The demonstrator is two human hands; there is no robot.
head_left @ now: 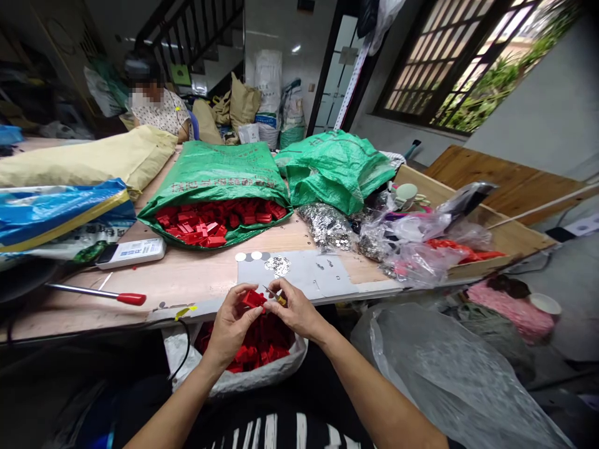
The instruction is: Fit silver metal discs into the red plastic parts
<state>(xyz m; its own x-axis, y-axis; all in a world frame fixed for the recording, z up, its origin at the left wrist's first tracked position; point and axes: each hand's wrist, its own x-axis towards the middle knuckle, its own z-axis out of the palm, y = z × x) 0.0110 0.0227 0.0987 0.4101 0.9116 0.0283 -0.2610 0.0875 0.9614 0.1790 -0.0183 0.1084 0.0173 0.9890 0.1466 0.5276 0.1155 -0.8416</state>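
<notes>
Over the lap, my left hand [234, 321] is closed on a small red plastic part [253, 299]. My right hand [296, 312] is closed around a thin pointed tool with a yellowish handle [281, 300], its tip pointing up and left. The right fingertips meet the red part from the other side. Below both hands is a white sack [281, 374] full of similar red parts. In front of them, a pile of tiny silvery metal pieces [277, 267] lies on a grey sheet [304, 262], with a few loose pieces to its right.
A green woven sack [224, 168] spills red parts on the table. Bags of small metal pieces [327, 226] sit right of it, by a wooden tray [519, 234]. A red-handled lever [131, 299] juts out at left. Across the table sits a person [156, 106].
</notes>
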